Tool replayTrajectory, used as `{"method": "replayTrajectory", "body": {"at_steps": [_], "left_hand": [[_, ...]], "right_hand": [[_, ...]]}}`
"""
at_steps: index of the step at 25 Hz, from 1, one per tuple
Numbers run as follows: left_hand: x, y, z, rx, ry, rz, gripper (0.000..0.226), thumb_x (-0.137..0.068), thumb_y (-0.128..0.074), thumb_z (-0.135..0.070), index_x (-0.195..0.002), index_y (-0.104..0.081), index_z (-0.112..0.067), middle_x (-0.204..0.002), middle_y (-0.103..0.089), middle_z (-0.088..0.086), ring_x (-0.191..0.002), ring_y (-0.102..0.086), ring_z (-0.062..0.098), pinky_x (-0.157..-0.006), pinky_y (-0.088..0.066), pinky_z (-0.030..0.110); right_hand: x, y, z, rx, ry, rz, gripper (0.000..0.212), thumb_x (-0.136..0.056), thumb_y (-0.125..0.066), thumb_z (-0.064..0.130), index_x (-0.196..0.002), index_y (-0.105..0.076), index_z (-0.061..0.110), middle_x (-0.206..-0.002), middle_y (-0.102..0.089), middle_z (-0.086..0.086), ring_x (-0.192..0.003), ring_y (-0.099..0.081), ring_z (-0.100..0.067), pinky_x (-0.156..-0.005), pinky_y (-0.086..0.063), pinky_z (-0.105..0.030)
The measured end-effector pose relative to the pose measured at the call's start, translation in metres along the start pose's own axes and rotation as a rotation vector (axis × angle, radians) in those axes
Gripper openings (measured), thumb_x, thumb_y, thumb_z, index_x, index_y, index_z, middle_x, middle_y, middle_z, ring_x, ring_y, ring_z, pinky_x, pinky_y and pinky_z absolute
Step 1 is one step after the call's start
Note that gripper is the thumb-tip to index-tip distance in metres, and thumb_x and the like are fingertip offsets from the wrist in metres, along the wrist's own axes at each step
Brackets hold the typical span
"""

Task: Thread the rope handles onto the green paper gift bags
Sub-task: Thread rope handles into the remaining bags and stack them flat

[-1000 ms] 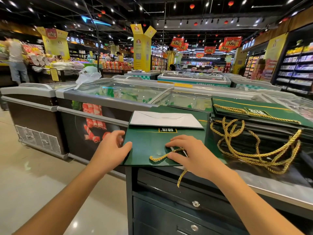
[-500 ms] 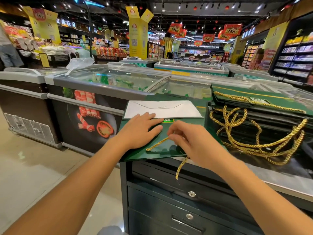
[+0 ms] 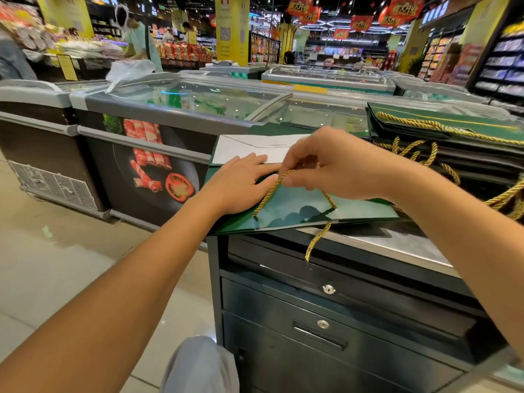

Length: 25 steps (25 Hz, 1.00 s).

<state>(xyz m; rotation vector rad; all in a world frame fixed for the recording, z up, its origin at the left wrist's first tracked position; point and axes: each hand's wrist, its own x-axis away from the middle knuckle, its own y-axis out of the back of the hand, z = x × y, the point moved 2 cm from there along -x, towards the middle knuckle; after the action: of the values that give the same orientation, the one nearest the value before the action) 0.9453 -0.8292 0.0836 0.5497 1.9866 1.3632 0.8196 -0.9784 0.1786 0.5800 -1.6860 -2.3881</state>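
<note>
The left hand (image 3: 241, 184) presses straight, flat fingers on the green gift bag (image 3: 300, 211), which lies flat at the counter's (image 3: 402, 245) front left corner, while the right hand (image 3: 340, 165) pinches the gold rope handle (image 3: 268, 192) between curled thumb and forefinger, one rope end hanging over the front edge.

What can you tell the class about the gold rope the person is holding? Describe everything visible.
The gold rope is a twisted, shiny cord, loose and bent. The right hand pinches it partway along, above the flat green bag. One end slants down-left onto the bag beside the left hand; the other hangs over the counter edge, dangling free.
</note>
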Motion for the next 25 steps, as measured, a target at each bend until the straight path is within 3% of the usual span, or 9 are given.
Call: {"method": "replayTrajectory", "body": {"at_steps": [4,6,10,16,19,22,25], "left_hand": [[0.002,0.004,-0.006,0.016,-0.004,-0.031,0.061,-0.093,-0.018,-0.061,-0.130,-0.059,-0.035,-0.120,-0.059,0.000,-0.113,-0.049,0.021,-0.101,-0.038,0.048],[0.004,0.005,-0.008,-0.013,-0.014,-0.036,0.063,-0.095,-0.020,-0.061,-0.137,-0.057,-0.032,-0.127,-0.058,0.003,-0.120,-0.048,0.023,-0.105,-0.036,0.046],[0.010,0.012,-0.016,-0.021,0.001,-0.052,0.047,-0.107,-0.034,-0.044,-0.148,-0.049,-0.027,-0.146,-0.050,0.005,-0.134,-0.041,0.024,-0.110,-0.026,0.035],[0.013,0.015,-0.021,-0.007,0.004,-0.045,0.045,-0.108,-0.036,-0.040,-0.148,-0.050,-0.024,-0.153,-0.046,0.006,-0.139,-0.037,0.025,-0.115,-0.023,0.037],[0.015,0.016,-0.024,-0.009,0.012,-0.048,0.046,-0.108,-0.036,-0.040,-0.149,-0.047,-0.025,-0.155,-0.043,0.004,-0.141,-0.036,0.024,-0.117,-0.022,0.037],[0.014,0.014,-0.022,-0.012,-0.004,-0.044,0.045,-0.107,-0.036,-0.041,-0.147,-0.050,-0.025,-0.151,-0.047,0.004,-0.137,-0.039,0.024,-0.115,-0.024,0.038],[0.012,0.010,-0.014,0.044,-0.020,-0.054,0.042,-0.105,-0.038,-0.044,-0.140,-0.057,-0.029,-0.132,-0.058,0.005,-0.122,-0.047,0.022,-0.111,-0.032,0.041]], "right_hand": [[0.003,0.014,0.007,-0.046,0.025,-0.080,0.010,-0.095,-0.070,0.024,-0.098,-0.078,0.018,-0.075,-0.070,0.012,-0.066,-0.064,-0.006,-0.064,-0.050,-0.019],[0.004,0.025,0.013,-0.080,0.044,-0.137,0.010,-0.095,-0.070,0.023,-0.097,-0.077,0.017,-0.076,-0.070,0.015,-0.067,-0.065,-0.004,-0.064,-0.051,-0.016],[0.004,0.047,0.025,-0.036,0.090,-0.207,0.011,-0.095,-0.070,0.026,-0.100,-0.076,0.018,-0.078,-0.070,0.014,-0.067,-0.067,-0.003,-0.064,-0.054,-0.013],[0.001,0.063,0.041,0.137,0.141,-0.225,0.016,-0.094,-0.068,0.033,-0.105,-0.075,0.024,-0.085,-0.069,0.010,-0.076,-0.064,-0.018,-0.071,-0.053,-0.028],[-0.002,0.063,0.044,0.157,0.160,-0.200,0.015,-0.095,-0.068,0.033,-0.105,-0.075,0.026,-0.083,-0.064,0.013,-0.070,-0.058,-0.008,-0.064,-0.048,-0.012],[-0.007,0.057,0.031,0.128,0.083,-0.222,0.016,-0.096,-0.067,0.029,-0.104,-0.076,0.019,-0.079,-0.064,0.008,-0.061,-0.052,0.003,-0.058,-0.044,-0.011],[-0.018,0.043,0.001,-0.040,-0.149,-0.272,0.016,-0.098,-0.066,0.024,-0.106,-0.075,0.013,-0.074,-0.062,0.006,-0.052,-0.051,0.005,-0.046,-0.038,-0.009]]}}
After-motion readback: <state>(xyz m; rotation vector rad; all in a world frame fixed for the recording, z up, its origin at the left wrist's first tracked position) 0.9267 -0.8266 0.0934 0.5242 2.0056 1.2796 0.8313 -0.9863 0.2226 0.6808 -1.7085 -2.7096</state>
